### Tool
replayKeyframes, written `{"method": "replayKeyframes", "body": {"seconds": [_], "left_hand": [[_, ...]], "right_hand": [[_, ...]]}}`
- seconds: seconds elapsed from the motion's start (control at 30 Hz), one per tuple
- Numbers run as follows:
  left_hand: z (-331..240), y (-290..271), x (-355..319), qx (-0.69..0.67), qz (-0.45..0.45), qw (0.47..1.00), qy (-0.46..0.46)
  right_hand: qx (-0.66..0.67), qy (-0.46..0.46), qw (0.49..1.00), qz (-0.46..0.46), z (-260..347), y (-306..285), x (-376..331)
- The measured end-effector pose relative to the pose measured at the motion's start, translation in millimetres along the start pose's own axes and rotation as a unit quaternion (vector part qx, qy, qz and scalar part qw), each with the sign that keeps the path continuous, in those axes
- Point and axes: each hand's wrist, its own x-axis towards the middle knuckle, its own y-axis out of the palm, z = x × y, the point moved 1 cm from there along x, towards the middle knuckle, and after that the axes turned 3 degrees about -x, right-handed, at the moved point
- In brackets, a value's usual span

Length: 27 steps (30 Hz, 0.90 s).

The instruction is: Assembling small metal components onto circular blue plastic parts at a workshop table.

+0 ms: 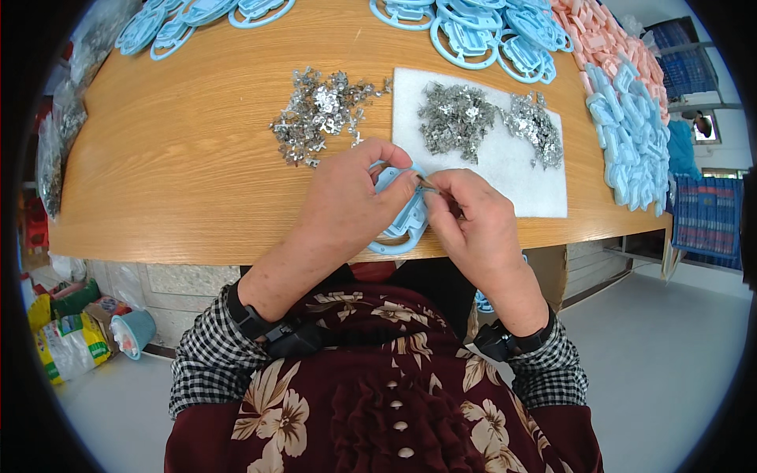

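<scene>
While gripping blue frame [400,236] w/ L hand [351,189] nr front edge of table [173,181], lengthwise away & slightly R, pinches small thin pc [426,184] snugly w/ R hand [477,213], by far-R rim.

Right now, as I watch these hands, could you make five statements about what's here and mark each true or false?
1. The left hand holds a blue part. True.
2. The right hand lies flat on the table. False: it is curled close to the blue part.
3. A pile of metal pieces lies straight on the table. True.
4. Pink parts lie heaped on the table's right side. True.
5. The white pad bears one red cup. False: it bears two metal piles.
</scene>
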Motion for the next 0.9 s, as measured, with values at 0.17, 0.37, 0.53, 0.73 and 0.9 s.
{"method": "replayKeyframes", "body": {"seconds": [0.17,0.37,0.53,0.73,0.9], "left_hand": [[1,1,1,0.0,-0.004,1.0,0.001],[5,-3,0,-0.033,0.009,0.999,0.0],[5,-3,-1,-0.093,0.035,0.995,-0.017],[-6,-11,-10,-0.284,0.056,0.957,-0.009],[-11,-11,-15,-0.248,0.095,0.964,-0.011]], "right_hand": [[-0.111,-0.076,0.99,0.053,-2,-6,-17],[-0.037,0.023,0.997,0.066,-4,-14,-20],[0.003,0.085,0.994,0.064,-6,-12,-22],[0.214,0.158,0.964,0.02,-21,-2,-20],[0.423,0.26,0.862,0.105,-16,-11,-14]]}}
